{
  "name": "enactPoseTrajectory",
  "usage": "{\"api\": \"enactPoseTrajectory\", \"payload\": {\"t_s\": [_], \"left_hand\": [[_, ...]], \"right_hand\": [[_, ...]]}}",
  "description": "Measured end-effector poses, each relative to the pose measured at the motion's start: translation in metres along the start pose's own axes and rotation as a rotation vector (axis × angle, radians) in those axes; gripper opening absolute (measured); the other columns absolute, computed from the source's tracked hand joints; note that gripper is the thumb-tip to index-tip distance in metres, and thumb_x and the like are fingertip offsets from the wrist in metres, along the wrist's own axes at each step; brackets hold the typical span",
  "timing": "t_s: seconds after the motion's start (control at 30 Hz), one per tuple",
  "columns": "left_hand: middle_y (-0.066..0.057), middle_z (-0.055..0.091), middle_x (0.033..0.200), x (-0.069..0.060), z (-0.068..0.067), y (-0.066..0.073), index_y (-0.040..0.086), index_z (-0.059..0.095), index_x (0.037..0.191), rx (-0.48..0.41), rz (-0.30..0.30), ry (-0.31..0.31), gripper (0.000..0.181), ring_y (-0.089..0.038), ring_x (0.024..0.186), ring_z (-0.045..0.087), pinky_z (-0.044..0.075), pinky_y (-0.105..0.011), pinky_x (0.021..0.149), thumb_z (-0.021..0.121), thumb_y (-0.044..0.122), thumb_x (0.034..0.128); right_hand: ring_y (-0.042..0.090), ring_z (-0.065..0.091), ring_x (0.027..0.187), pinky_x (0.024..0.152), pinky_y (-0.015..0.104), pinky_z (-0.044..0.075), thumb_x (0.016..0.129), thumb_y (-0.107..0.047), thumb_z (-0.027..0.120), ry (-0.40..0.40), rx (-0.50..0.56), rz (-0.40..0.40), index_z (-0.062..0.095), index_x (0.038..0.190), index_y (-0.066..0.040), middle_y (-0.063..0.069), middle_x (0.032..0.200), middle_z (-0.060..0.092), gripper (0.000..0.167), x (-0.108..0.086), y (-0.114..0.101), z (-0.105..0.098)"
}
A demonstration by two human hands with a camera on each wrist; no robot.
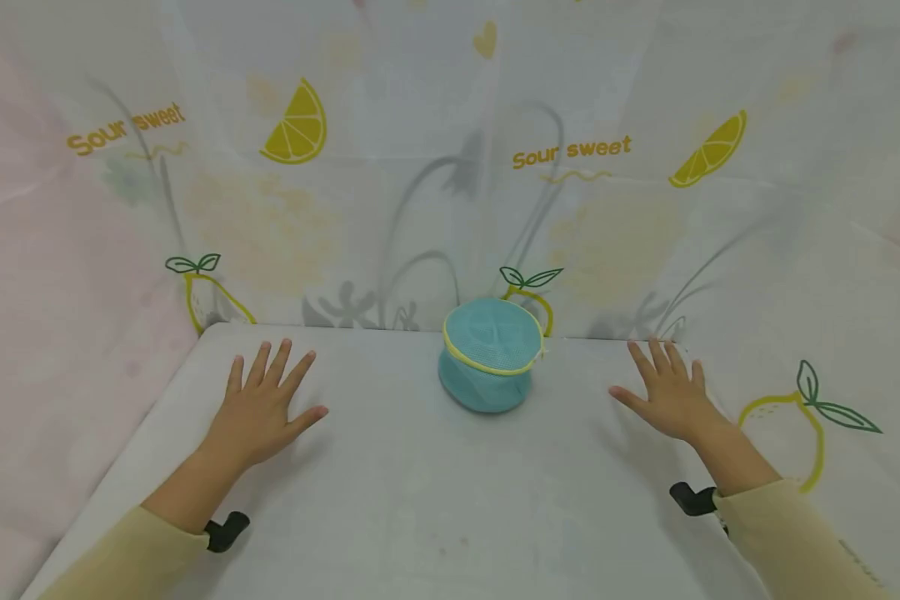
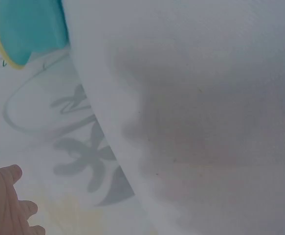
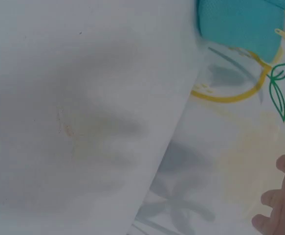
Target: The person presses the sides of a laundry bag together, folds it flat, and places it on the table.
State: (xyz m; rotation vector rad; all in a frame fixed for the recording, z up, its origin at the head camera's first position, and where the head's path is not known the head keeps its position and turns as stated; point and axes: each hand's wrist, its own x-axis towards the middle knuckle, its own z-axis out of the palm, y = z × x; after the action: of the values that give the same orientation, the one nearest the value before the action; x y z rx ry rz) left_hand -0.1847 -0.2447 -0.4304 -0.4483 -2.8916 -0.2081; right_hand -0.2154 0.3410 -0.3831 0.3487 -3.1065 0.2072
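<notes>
A teal mesh laundry bag [image 1: 487, 392] with a yellow zip rim stands near the table's back edge, its round mesh top facing up and its side creased inward. My left hand [image 1: 258, 417] hovers over the table left of the bag, fingers spread and holding nothing. On the other side my right hand [image 1: 667, 396] is held out the same way, also apart from the bag. In the left wrist view the bag [image 2: 32, 24] shows at the top left corner. A small zip pull hangs on the bag [image 3: 245, 27] in the right wrist view.
The white table [image 1: 450, 500] ends just behind the bag. A printed curtain [image 1: 420, 108] with lemons and lettering hangs behind and around it. Black wrist mounts [image 1: 227, 532] show at both cuffs.
</notes>
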Motion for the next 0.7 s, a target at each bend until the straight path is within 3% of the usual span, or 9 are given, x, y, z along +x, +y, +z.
{"api": "enactPoseTrajectory", "payload": {"t_s": [0.4,0.7], "left_hand": [[-0.022,0.013,0.165,0.021,0.007,0.030,0.016,0.025,0.160,-0.015,0.038,0.000,0.087,-0.042,0.152,0.000,-0.005,-0.063,0.117,0.046,0.070,0.0947],[-0.021,0.013,0.165,0.039,0.014,0.058,0.018,0.023,0.161,-0.076,0.052,-0.008,0.086,-0.043,0.151,0.005,0.000,-0.063,0.118,0.045,0.069,0.0953]], "right_hand": [[0.053,0.002,0.147,0.107,0.079,-0.001,0.098,-0.061,0.048,0.035,0.054,-0.051,0.018,0.158,-0.001,0.032,0.161,0.007,0.090,0.006,-0.026,0.007],[0.052,0.010,0.146,0.107,0.078,0.010,0.101,-0.055,0.049,0.101,0.110,-0.115,0.019,0.159,-0.003,0.032,0.161,0.013,0.084,0.023,-0.049,0.014]]}}
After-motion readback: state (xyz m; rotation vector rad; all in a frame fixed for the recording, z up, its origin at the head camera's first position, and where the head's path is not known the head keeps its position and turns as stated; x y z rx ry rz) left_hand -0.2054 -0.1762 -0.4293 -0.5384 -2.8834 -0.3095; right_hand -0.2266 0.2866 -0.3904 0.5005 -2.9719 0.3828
